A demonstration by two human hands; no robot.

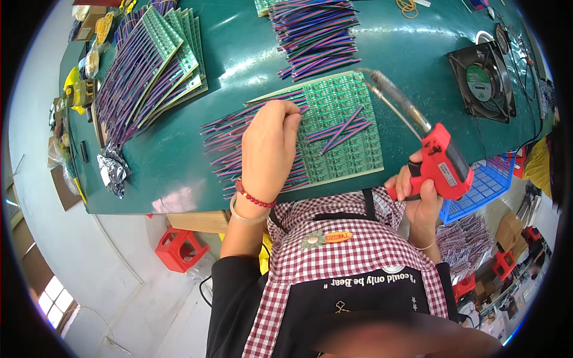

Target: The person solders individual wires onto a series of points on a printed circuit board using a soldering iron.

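step: soldering, by the look of it; next move calls for exact placement | left hand [271, 140]: pinched narrow, apparently on one wire [304, 110] | right hand [419, 190]: wrapped round one red soldering gun [444, 162] | one circuit board [337, 168]: flat on green table [239, 56]; about four loose wires [341, 131] across it

From my left hand [268, 143], a path runs left over bare table [173, 173] until the foil [113, 170] and the board stack [170, 59] block it. Between that stack and the wire pile [313, 39], a lane leads to the far side. Straight ahead, the pile stands in the way. Right across the board [358, 158], loose wires [343, 130] and my gun [443, 167] obstruct; past the gun, there's room up to the fan [480, 83].
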